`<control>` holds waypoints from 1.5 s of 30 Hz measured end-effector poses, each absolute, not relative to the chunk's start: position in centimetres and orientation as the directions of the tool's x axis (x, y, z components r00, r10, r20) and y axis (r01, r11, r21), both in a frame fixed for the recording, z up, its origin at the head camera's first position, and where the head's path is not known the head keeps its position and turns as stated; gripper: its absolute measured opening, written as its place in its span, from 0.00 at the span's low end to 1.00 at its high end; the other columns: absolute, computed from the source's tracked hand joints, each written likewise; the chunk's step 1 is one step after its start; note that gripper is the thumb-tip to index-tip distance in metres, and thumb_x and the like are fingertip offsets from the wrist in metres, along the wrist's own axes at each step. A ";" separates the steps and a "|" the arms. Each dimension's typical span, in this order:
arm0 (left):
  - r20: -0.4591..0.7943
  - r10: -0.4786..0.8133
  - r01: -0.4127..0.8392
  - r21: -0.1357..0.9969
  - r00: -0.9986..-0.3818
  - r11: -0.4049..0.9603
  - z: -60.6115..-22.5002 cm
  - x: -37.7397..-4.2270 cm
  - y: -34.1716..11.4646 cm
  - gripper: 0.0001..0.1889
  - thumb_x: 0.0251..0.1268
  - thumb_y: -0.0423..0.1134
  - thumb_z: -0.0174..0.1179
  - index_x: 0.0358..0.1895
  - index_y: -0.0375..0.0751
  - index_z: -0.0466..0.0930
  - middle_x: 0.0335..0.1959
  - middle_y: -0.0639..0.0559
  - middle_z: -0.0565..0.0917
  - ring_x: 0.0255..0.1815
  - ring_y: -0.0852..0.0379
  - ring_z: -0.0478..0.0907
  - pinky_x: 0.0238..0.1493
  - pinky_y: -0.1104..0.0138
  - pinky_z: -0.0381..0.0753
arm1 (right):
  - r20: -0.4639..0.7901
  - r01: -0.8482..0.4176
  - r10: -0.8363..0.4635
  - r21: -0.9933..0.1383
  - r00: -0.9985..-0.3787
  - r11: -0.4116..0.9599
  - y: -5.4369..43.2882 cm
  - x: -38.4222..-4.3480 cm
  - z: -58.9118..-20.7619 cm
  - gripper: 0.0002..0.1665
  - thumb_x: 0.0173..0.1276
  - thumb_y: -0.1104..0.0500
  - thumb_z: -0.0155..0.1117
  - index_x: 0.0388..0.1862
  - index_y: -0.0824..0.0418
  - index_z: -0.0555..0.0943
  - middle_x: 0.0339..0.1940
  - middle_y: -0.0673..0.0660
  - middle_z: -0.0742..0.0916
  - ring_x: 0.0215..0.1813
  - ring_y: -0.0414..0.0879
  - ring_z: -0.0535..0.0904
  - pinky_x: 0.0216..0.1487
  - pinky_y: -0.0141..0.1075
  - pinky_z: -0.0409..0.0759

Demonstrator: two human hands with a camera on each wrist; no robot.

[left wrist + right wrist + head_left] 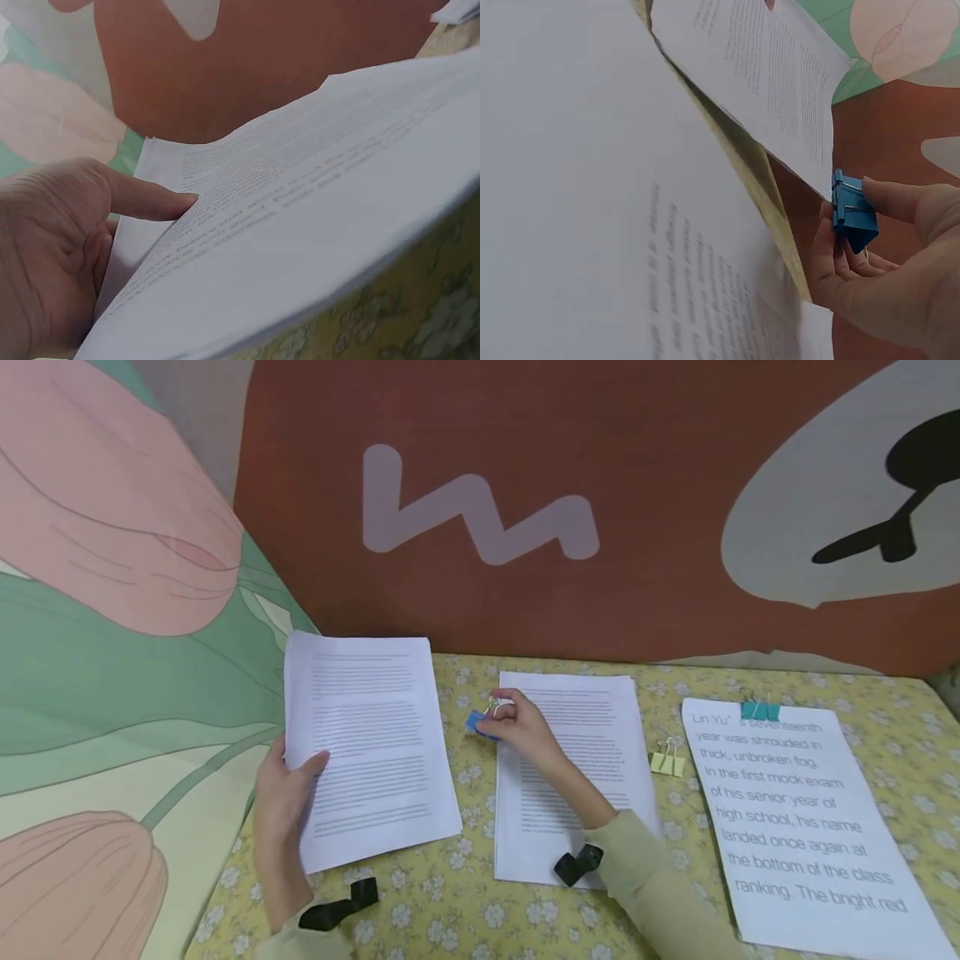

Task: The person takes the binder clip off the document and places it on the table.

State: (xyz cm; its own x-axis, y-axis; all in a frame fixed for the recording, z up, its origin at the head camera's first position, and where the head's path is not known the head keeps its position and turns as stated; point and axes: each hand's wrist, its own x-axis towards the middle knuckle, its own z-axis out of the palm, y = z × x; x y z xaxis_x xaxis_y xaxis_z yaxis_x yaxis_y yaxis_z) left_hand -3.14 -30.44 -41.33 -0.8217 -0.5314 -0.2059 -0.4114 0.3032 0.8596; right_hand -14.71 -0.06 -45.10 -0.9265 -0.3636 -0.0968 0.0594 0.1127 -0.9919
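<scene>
At the left, my left hand [281, 802] grips the left edge of a stack of printed sheets [375, 752], thumb on the top page. The left wrist view shows these sheets [300, 225] bowed and tilted, lifted along one side from the cloth. Between thumb and fingers, my right hand [528, 735] pinches a blue binder clip [476, 722], just right of the held stack. Silvery wire handles stick up from this clip. In the right wrist view the clip [859, 217] overlaps the held stack's corner. Beneath the right forearm lies a second printed stack [525, 839].
A yellow binder clip [667, 764] lies between the middle stack and a large-print stack [795, 810] at the right. That right stack carries a teal binder clip [761, 711] on its top edge. Yellow floral cloth [472, 918] covers the table; a patterned backdrop [637, 602] rises behind.
</scene>
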 end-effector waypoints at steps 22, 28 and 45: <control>0.064 -0.614 -0.423 0.669 -0.786 0.611 -43.4 -3.6 -31.1 0.21 0.79 0.30 0.47 0.71 0.30 0.72 0.61 0.24 0.78 0.61 0.24 0.76 0.59 0.35 0.73 | -0.106 -0.045 -0.406 -0.937 -0.907 0.347 -1.7 -13.4 -47.0 0.36 0.67 0.58 0.75 0.70 0.68 0.74 0.36 0.53 0.86 0.37 0.44 0.81 0.45 0.40 0.81; 0.059 -0.675 -0.460 0.687 -0.735 0.562 -43.8 -4.0 -30.9 0.21 0.78 0.28 0.47 0.69 0.28 0.72 0.62 0.23 0.77 0.63 0.24 0.74 0.63 0.35 0.72 | -0.089 -0.082 -0.448 -0.934 -0.890 0.348 -1.6 -13.6 -47.3 0.39 0.62 0.63 0.77 0.71 0.70 0.73 0.40 0.55 0.86 0.41 0.45 0.80 0.45 0.38 0.80; -0.042 -0.697 -0.510 0.713 -0.716 0.481 -44.7 -5.0 -30.3 0.23 0.78 0.29 0.48 0.73 0.29 0.69 0.66 0.26 0.75 0.68 0.27 0.72 0.69 0.40 0.69 | -0.102 -0.112 -0.482 -0.912 -0.870 0.396 -1.5 -13.8 -47.3 0.42 0.62 0.63 0.79 0.72 0.70 0.72 0.43 0.55 0.85 0.41 0.45 0.78 0.45 0.38 0.80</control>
